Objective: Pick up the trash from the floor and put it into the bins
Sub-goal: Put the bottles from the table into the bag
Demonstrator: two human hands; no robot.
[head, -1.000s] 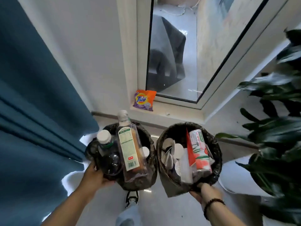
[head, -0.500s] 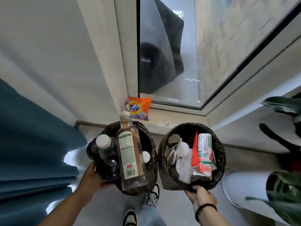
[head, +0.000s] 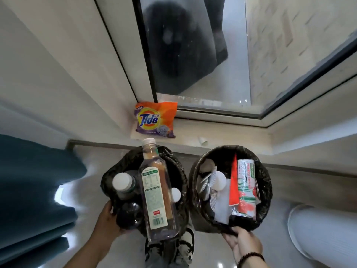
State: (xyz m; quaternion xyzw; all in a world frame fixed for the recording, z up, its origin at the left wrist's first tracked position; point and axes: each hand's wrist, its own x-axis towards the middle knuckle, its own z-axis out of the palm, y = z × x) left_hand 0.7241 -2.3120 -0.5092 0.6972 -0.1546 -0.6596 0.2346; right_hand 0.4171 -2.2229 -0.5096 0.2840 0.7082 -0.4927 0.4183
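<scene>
Two round bins lined with black bags hang side by side in front of me. My left hand [head: 108, 219] grips the near left rim of the left bin [head: 178, 169], which holds a tall clear bottle [head: 157, 190] with a green label, a white-capped bottle [head: 122, 182] and a dark bottle. My right hand [head: 243, 242] grips the near rim of the right bin [head: 265, 182], which holds a red-and-green packet [head: 246, 188], paper scraps and a white round piece.
An orange Tide bag [head: 155, 119] leans on the window sill straight ahead, below a glass pane. A blue curtain [head: 32, 182] hangs at the left. A white pot [head: 324, 235] stands at the right. My shoe [head: 185, 246] shows below the bins.
Both bins, still in my hands, have come closer to the window sill and the Tide bag. The plant's leaves have gone out of view on the right.
</scene>
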